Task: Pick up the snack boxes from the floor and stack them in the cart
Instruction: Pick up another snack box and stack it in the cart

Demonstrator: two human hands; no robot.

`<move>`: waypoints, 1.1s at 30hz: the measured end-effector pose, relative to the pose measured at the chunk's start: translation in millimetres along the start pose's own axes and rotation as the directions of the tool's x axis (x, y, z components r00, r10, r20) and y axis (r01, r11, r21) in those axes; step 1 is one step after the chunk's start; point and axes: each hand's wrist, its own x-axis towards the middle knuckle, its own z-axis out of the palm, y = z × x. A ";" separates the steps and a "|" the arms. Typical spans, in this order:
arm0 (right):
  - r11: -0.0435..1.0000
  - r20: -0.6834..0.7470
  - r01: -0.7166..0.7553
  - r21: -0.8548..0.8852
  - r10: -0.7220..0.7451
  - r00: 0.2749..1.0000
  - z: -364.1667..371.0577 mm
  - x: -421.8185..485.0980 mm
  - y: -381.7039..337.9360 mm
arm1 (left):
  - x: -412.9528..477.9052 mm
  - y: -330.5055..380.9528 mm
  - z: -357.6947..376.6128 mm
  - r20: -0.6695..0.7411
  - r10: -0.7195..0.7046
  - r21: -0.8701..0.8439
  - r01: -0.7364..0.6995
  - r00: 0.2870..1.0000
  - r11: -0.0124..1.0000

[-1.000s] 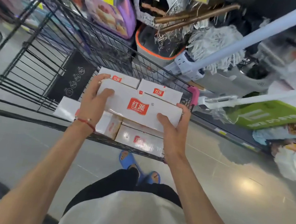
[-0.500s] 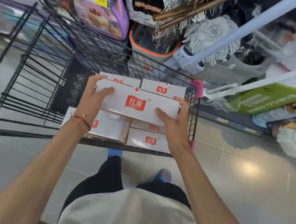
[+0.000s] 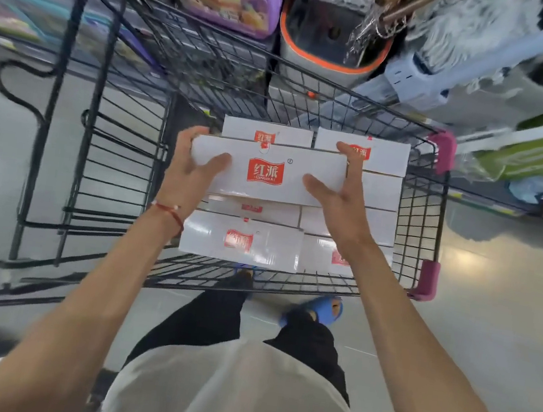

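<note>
The left hand [image 3: 187, 177] and right hand [image 3: 340, 197] clasp the ends of 1 white box [image 3: 266, 184], now lowered level over the stacked boxes [image 3: 241, 241] in the cart [image 3: 420, 197], apparently not yet resting, so release is near.

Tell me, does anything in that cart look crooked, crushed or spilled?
Nothing stands out. The stacked boxes in the cart look intact and lie flat in neat rows, and the held box is level between the left hand and right hand.

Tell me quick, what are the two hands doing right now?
Left hand: holding the white cardboard snack box with red logo.
Right hand: holding that same box.
</note>
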 end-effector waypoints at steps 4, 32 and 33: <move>0.999 0.007 -0.049 -0.008 0.049 0.999 17.2 14.7 9.1 | 18.1 -16.2 -5.9 0.009 -0.077 0.042 0.076 0.997 0.996; 0.926 -0.097 -0.330 -0.184 0.317 0.943 53.5 9.0 78.0 | 36.4 -73.0 -14.7 0.107 -0.399 0.178 0.377 0.911 0.909; 0.924 -0.097 -0.336 -0.184 0.323 0.941 52.8 6.5 77.2 | 35.0 -71.6 -13.3 0.102 -0.392 0.183 0.370 0.915 0.911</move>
